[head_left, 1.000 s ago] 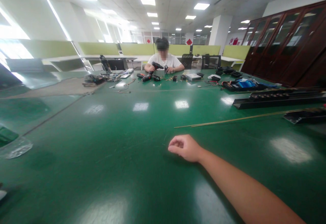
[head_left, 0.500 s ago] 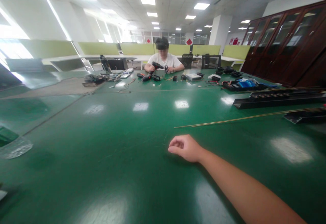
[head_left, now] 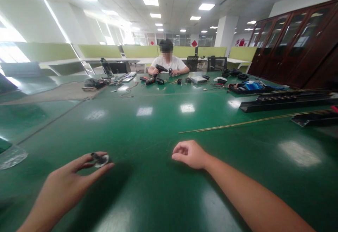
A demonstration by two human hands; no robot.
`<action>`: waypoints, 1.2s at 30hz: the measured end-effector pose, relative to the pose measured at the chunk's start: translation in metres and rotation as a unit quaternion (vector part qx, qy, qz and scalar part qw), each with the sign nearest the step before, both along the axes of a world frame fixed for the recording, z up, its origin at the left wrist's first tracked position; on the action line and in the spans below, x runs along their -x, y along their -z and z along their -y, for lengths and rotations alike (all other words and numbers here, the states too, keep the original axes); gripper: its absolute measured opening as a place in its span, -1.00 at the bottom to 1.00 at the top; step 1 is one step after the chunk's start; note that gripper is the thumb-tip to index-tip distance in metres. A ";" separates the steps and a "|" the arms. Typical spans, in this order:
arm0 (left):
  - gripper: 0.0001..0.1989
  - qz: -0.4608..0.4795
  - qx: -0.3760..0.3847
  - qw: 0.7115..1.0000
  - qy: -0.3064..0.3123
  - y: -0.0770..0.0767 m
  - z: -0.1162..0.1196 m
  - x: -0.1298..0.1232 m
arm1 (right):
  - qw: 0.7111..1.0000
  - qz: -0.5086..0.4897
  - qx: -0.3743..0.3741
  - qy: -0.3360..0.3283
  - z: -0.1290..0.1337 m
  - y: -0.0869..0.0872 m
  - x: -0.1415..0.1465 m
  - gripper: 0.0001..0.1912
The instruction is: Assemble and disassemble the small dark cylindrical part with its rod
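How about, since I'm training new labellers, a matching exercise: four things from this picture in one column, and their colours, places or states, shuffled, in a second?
Things
1. Left hand
2. Right hand
3. Thin rods
4. Tall cabinet

Descriptions
A. Dark reddish-brown, with glass in its doors
B. Loosely curled, with nothing visible in it
C. Holding a small piece, part clear and part dark, between thumb and fingers
D. Brass-coloured, lying on the green table

Right pairs: 1-C, 2-B, 3-D, 4-A
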State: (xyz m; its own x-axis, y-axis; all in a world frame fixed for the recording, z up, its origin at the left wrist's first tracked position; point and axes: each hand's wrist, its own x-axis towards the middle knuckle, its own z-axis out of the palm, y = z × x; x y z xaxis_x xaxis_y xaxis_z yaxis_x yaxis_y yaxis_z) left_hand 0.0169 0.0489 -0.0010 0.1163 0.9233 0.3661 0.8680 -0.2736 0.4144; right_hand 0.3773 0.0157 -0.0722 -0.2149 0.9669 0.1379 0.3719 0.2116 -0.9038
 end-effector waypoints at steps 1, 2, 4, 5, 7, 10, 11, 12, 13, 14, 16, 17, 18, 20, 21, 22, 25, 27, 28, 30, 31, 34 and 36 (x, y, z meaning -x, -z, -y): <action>-0.50 0.011 0.024 0.999 0.030 0.001 -0.008 -0.014 | 1.000 -0.004 -0.001 0.000 0.000 0.000 0.000 -0.71; -0.50 0.028 0.048 0.996 0.070 0.002 -0.014 -0.030 | 1.000 -0.010 -0.002 0.000 -0.001 0.001 0.000 -0.72; -0.55 0.059 0.062 0.986 0.146 0.002 -0.025 -0.068 | 1.000 -0.030 0.000 0.005 -0.001 0.000 0.000 -0.74; -0.60 0.067 0.064 0.978 0.186 0.002 -0.028 -0.087 | 0.999 -0.042 -0.001 0.012 -0.001 0.000 0.000 -0.74; -0.71 0.074 0.051 0.964 0.251 0.005 -0.033 -0.119 | 0.997 -0.064 -0.012 0.036 -0.002 0.000 -0.001 -0.74; -0.76 0.086 0.011 0.958 0.272 0.017 -0.037 -0.145 | 0.995 -0.061 -0.040 0.075 -0.004 0.001 -0.001 -0.68; -0.75 0.090 0.001 0.959 0.268 0.024 -0.038 -0.148 | 0.994 -0.052 -0.046 0.082 -0.004 0.002 -0.001 -0.66; -0.74 0.093 -0.004 0.959 0.266 0.030 -0.039 -0.148 | 0.995 -0.040 -0.049 0.083 -0.005 0.003 -0.001 -0.65; -0.72 0.093 -0.006 0.959 0.267 0.036 -0.040 -0.146 | 0.995 -0.028 -0.053 0.081 -0.005 0.004 -0.001 -0.64; -0.71 0.090 -0.006 0.958 0.274 0.042 -0.041 -0.144 | 0.995 -0.016 -0.056 0.077 -0.005 0.005 0.000 -0.64; -0.67 0.077 -0.005 0.952 0.295 0.050 -0.043 -0.139 | 0.996 0.005 -0.061 0.068 -0.005 0.005 0.000 -0.63; -0.66 0.071 -0.007 0.950 0.304 0.052 -0.044 -0.137 | 0.996 0.010 -0.063 0.066 -0.005 0.005 0.001 -0.62; -0.66 0.066 -0.009 0.948 0.312 0.053 -0.045 -0.137 | 0.996 0.013 -0.063 0.068 -0.004 0.005 0.001 -0.60; -0.68 0.062 -0.008 0.944 0.324 0.053 -0.044 -0.138 | 0.995 0.015 -0.061 0.075 -0.004 0.004 0.001 -0.56; -0.69 0.062 -0.005 0.942 0.329 0.053 -0.043 -0.139 | 0.995 0.015 -0.060 0.079 -0.003 0.003 0.001 -0.54; -0.70 0.061 0.000 0.941 0.334 0.053 -0.042 -0.140 | 0.995 0.016 -0.059 0.080 -0.003 0.003 0.001 -0.52; -0.68 0.065 0.010 0.941 0.331 0.054 -0.038 -0.143 | 0.995 0.022 -0.059 0.078 -0.002 0.003 0.000 -0.51; -0.67 0.069 0.013 0.946 0.317 0.055 -0.036 -0.143 | 0.995 0.024 -0.059 0.075 -0.002 0.003 0.000 -0.53; -0.68 0.071 0.015 0.948 0.309 0.055 -0.034 -0.144 | 0.995 0.024 -0.060 0.074 -0.001 0.004 0.000 -0.55; -0.72 0.070 0.021 0.951 0.301 0.055 -0.032 -0.144 | 0.995 0.023 -0.060 0.072 -0.001 0.005 0.000 -0.56; -0.74 0.070 0.023 0.951 0.300 0.054 -0.032 -0.144 | 0.995 0.021 -0.061 0.073 0.000 0.005 0.000 -0.56; -0.76 0.072 0.018 0.950 0.304 0.053 -0.031 -0.144 | 0.995 0.018 -0.065 0.072 0.000 0.007 0.001 -0.56; -0.76 0.070 0.015 0.949 0.308 0.054 -0.031 -0.144 | 0.995 0.020 -0.068 0.068 0.001 0.007 0.001 -0.56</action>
State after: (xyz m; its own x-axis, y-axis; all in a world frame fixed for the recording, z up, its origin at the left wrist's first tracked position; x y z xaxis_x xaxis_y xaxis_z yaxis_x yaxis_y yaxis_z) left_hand 0.1614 0.0802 -0.0546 0.5882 0.7068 0.3931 0.4834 -0.6969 0.5298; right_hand 0.3763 0.0150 -0.0789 -0.0910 0.9603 0.2637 0.4406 0.2763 -0.8541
